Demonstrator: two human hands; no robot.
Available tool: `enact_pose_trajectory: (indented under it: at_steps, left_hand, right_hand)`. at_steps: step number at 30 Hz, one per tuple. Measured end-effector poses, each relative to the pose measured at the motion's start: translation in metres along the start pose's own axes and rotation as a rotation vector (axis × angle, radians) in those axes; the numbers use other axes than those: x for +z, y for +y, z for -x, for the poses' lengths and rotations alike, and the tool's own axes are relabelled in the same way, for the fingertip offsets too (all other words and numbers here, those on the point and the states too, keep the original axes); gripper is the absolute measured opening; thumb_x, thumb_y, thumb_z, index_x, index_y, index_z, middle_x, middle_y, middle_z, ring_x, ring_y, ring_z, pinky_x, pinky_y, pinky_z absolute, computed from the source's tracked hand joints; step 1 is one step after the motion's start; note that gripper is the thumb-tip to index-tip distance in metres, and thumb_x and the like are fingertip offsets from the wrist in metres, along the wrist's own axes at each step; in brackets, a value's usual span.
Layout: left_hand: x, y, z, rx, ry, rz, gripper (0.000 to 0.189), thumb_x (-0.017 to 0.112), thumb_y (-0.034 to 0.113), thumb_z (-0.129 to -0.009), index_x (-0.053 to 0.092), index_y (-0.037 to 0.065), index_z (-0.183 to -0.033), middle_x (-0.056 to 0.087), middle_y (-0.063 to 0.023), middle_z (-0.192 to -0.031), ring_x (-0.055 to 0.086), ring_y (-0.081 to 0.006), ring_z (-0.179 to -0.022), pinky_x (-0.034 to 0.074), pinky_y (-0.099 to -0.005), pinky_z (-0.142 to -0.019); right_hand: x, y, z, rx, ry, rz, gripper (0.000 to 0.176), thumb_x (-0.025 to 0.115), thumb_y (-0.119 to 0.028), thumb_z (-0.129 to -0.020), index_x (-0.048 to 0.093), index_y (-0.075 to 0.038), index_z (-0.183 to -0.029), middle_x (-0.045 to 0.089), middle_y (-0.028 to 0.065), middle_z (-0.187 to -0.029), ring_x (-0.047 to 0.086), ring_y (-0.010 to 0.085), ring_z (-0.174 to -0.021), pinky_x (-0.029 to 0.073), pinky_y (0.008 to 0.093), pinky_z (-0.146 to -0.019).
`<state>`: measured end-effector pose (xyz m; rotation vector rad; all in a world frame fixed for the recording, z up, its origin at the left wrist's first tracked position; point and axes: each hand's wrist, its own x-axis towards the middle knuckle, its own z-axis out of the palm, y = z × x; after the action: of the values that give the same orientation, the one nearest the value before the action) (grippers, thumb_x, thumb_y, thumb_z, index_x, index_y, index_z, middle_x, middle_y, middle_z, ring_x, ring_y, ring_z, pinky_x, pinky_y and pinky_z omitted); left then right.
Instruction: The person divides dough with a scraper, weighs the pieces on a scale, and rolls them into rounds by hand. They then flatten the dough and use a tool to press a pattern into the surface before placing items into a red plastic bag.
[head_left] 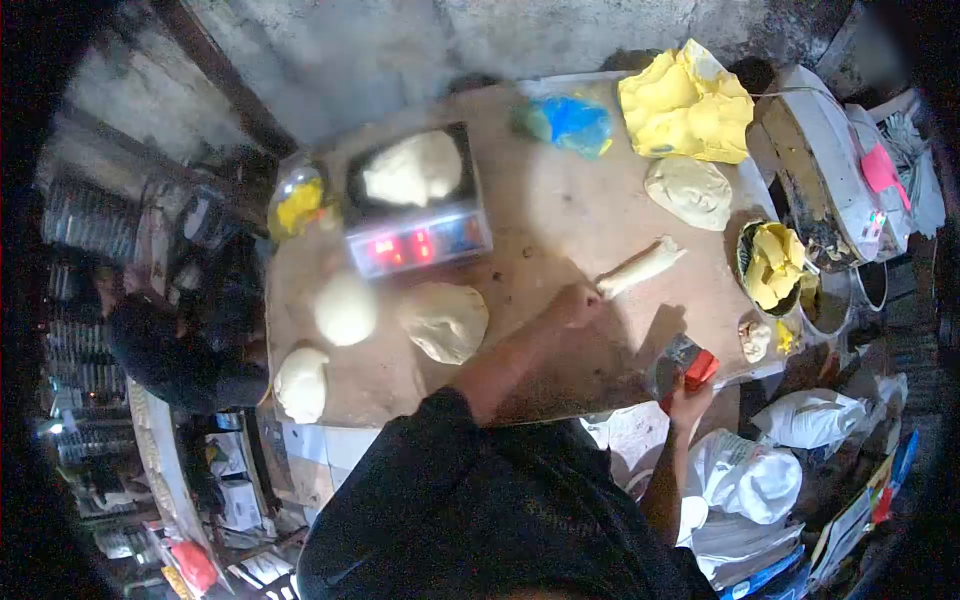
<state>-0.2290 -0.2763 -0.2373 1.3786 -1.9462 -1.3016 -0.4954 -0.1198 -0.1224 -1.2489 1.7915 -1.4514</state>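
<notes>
My left hand (582,304) is closed around the near end of a pale dough strip (642,268) on the wooden table (540,370). In my right hand (688,402), near the front edge, is a scraper with a red grip (702,370). A dough lump (415,170) lies on a scale (420,245) with a lit red display, its digits blurred. Left of my left forearm are a flattened dough piece (446,322), a round dough ball (345,309) and another lump (301,385). One more dough piece (690,193) sits at the right.
Crumpled yellow material (686,106) and a blue plastic bag (576,125) lie at the back. A container with yellow lining (774,264) and a small dough scrap (754,340) are at the right. White sacks (748,474) lie below. A person in dark clothing (175,350) is at the left.
</notes>
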Motion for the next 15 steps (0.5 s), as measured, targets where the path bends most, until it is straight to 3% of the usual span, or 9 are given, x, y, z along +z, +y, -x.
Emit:
enact_pose_trajectory:
  at_steps: [2, 3, 5, 7, 9, 10, 11, 13, 15]
  left_hand:
    - [-0.027, -0.052, 0.003, 0.226, 0.156, 0.268, 0.019, 0.058, 0.022, -0.08, 0.067, 0.005, -0.077, 0.063, -0.0126, -0.071, 0.06, -0.0171, -0.066, 0.047, -0.0315, -0.063]
    - [-0.064, -0.041, 0.024, 0.137, 0.237, 0.247, 0.025, 0.06, 0.029, -0.081, 0.067, 0.005, -0.082, 0.064, -0.0131, -0.075, 0.062, -0.0183, -0.065, 0.049, -0.033, -0.064]
    - [-0.153, 0.025, 0.073, 0.022, 0.419, 0.056, 0.025, 0.058, 0.03, -0.084, 0.067, 0.006, -0.084, 0.065, -0.0125, -0.078, 0.062, -0.0198, -0.067, 0.049, -0.0337, -0.065]
    - [-0.227, 0.067, 0.104, 0.016, 0.684, -0.204, 0.019, 0.054, 0.022, -0.086, 0.067, 0.008, -0.08, 0.064, -0.0114, -0.078, 0.062, -0.0224, -0.07, 0.048, -0.0345, -0.065]
    - [-0.292, 0.054, 0.125, 0.067, 0.948, -0.399, 0.015, 0.059, 0.023, -0.083, 0.066, 0.01, -0.079, 0.066, -0.0107, -0.078, 0.065, -0.0279, -0.072, 0.05, -0.0387, -0.065]
    - [-0.316, 0.055, 0.139, -0.044, 0.995, -0.371, 0.013, 0.059, 0.023, -0.083, 0.067, 0.012, -0.082, 0.067, -0.0093, -0.076, 0.065, -0.0276, -0.07, 0.051, -0.0388, -0.064]
    - [-0.336, 0.038, 0.145, -0.022, 1.111, -0.54, 0.013, 0.059, 0.024, -0.083, 0.067, 0.013, -0.084, 0.067, -0.0094, -0.076, 0.065, -0.0286, -0.068, 0.051, -0.0383, -0.063]
    - [-0.365, 0.006, 0.155, -0.178, 1.017, -0.543, 0.016, 0.058, 0.025, -0.083, 0.067, 0.011, -0.086, 0.067, -0.0101, -0.076, 0.065, -0.0283, -0.069, 0.052, -0.0369, -0.062]
    - [-0.37, -0.019, 0.148, -0.072, 1.08, -0.571, 0.017, 0.062, 0.023, -0.081, 0.066, 0.009, -0.09, 0.066, -0.0128, -0.082, 0.065, -0.0297, -0.072, 0.051, -0.038, -0.064]
  right_hand:
    - [0.005, 0.011, -0.006, -0.01, 0.005, 0.064, 0.039, 0.067, 0.002, -0.076, 0.049, 0.002, -0.11, 0.058, 0.007, -0.095, 0.055, 0.0139, -0.081, 0.046, 0.0273, -0.072]
    - [0.01, 0.011, -0.004, -0.011, 0.002, 0.058, 0.039, 0.067, 0.002, -0.076, 0.049, 0.002, -0.11, 0.058, 0.007, -0.095, 0.055, 0.0139, -0.081, 0.046, 0.0273, -0.072]
    - [0.028, 0.002, -0.001, -0.04, -0.111, 0.036, 0.037, 0.068, 0.002, -0.076, 0.05, 0.001, -0.109, 0.06, 0.0071, -0.096, 0.055, 0.0144, -0.082, 0.047, 0.0279, -0.072]
    - [0.055, 0.017, 0.013, -0.036, -0.094, -0.195, 0.039, 0.071, -0.006, -0.076, 0.051, 0.0, -0.109, 0.061, 0.0089, -0.096, 0.057, 0.0159, -0.08, 0.047, 0.0281, -0.071]
    - [0.073, 0.04, 0.019, -0.078, -0.13, 0.096, 0.042, 0.074, -0.013, -0.073, 0.053, -0.001, -0.108, 0.062, 0.0094, -0.092, 0.058, 0.0172, -0.078, 0.047, 0.0277, -0.071]
    - [0.089, 0.061, 0.022, -0.076, -0.112, 0.075, 0.042, 0.073, -0.017, -0.072, 0.056, -0.002, -0.107, 0.063, 0.0098, -0.088, 0.059, 0.0185, -0.076, 0.048, 0.0294, -0.071]
    - [0.108, 0.039, 0.026, -0.081, -0.117, 0.085, 0.042, 0.073, -0.017, -0.072, 0.056, -0.002, -0.107, 0.063, 0.0098, -0.088, 0.059, 0.0185, -0.076, 0.048, 0.0294, -0.071]
    - [0.165, -0.011, 0.031, 0.111, -0.15, 0.344, 0.047, 0.073, -0.012, -0.073, 0.053, 0.0, -0.113, 0.062, 0.011, -0.097, 0.059, 0.0201, -0.085, 0.047, 0.032, -0.076]
    - [0.226, -0.047, 0.032, 0.015, -0.238, 0.114, 0.047, 0.074, -0.014, -0.071, 0.055, -0.002, -0.112, 0.063, 0.0121, -0.094, 0.06, 0.0209, -0.083, 0.048, 0.0331, -0.075]
